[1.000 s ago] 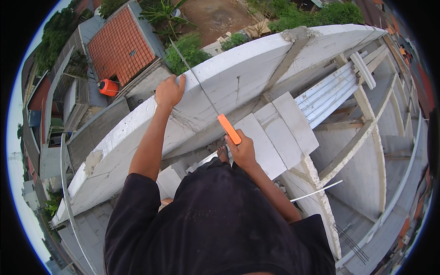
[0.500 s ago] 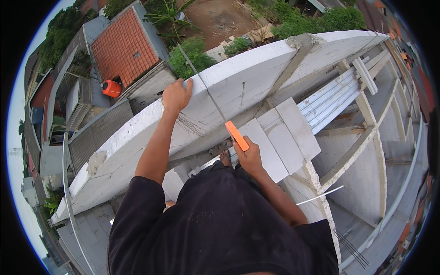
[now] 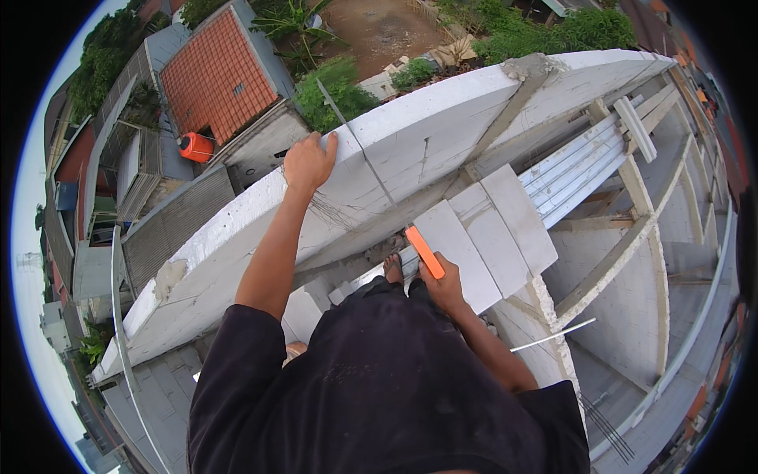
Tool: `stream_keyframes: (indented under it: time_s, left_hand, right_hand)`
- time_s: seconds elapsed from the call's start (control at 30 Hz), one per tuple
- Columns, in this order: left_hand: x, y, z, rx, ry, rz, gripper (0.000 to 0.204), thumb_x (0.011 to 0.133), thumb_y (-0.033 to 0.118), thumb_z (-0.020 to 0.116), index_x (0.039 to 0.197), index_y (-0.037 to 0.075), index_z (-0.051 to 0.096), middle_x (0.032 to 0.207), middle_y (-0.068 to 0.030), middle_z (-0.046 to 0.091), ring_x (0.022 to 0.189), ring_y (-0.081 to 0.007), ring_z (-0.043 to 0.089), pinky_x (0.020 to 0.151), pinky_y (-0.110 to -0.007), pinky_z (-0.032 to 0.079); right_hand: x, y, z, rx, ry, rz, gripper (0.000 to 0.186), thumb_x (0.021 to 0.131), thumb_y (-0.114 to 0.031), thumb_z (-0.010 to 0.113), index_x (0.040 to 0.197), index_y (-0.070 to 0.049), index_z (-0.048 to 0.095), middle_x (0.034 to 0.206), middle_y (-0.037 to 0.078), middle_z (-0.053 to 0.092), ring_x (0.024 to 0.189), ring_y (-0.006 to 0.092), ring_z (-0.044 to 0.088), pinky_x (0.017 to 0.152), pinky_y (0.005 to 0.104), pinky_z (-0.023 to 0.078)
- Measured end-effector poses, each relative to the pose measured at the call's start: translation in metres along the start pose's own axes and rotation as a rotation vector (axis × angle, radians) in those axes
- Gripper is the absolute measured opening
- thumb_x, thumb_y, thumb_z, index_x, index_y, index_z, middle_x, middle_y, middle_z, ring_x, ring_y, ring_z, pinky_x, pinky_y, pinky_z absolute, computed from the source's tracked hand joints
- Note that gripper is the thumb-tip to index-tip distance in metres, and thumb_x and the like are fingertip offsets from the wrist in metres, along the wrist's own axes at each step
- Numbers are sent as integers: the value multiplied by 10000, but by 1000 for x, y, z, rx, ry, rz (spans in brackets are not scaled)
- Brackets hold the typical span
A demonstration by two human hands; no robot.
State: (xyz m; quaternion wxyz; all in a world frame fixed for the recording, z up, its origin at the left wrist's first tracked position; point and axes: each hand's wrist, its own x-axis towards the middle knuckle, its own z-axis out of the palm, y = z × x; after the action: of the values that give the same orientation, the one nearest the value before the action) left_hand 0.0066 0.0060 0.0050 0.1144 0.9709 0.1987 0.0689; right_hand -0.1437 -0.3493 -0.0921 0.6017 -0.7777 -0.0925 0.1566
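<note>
My right hand is closed around the orange handle of a hand saw, low in front of my body. The long, thin saw blade slants up and away to the left, across the top of a white block wall. Its far end sticks out past the wall's outer edge. Just left of the blade, my left hand grips the wall's top, with its fingers curled over the far edge and partly hidden. The blade rests at the wall's top edge; how deep it sits cannot be made out.
Stacked pale blocks stand right of my feet. Ribbed metal sheets lie beyond them. Open bays between concrete beams drop away at the right. Past the wall lie a lower tiled roof and an orange tank.
My right hand has drawn the saw back toward me and slightly right, so less blade sticks out past the wall. My left hand stays at the same place on the wall.
</note>
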Motion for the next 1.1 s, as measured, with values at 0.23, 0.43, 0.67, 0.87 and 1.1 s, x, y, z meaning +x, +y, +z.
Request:
stream_keyframes:
  time_s: [0.23,0.43,0.67,0.87,1.1]
  left_hand:
    - [-2,-11,1,20,-6,17,624,1047,551,507,1084,-13,770,985,-321,758,954,-492,743,877,-567,579]
    - [1,-3,3,-11,52,37,621,1047,546,507,1070,-17,768,974,-322,758,951,-495,741,874,-569,577]
    - [-1,-2,-5,13,-24,13,630,1047,555,497,1064,-20,756,1003,-331,754,968,-492,738,901,-571,567]
    - [-3,-6,-2,10,-19,21,635,1056,559,478,1075,-13,754,1018,-314,760,985,-485,736,905,-569,568]
    - [3,0,-1,18,-8,17,640,1059,559,470,1120,-7,762,1044,-308,762,1020,-484,734,928,-566,566]
  right_hand:
    - [54,-77,1,-15,-56,65,274,1009,-246,699,922,4,626,752,187,667,692,332,679,663,428,512]
    - [-46,17,-23,-75,-51,-21,227,1031,-220,693,1013,-3,629,832,175,703,785,293,730,697,404,537]
    - [23,-208,-55,-148,-260,43,414,1088,-268,639,1352,32,534,890,155,728,766,256,728,723,389,538]
    - [-19,-185,-63,-243,-102,-152,351,1118,-209,559,1354,45,509,867,180,711,833,341,745,763,427,556]
    - [84,-182,-1,-362,-99,-118,358,1127,-267,518,1316,37,512,935,251,720,868,473,713,766,528,555]
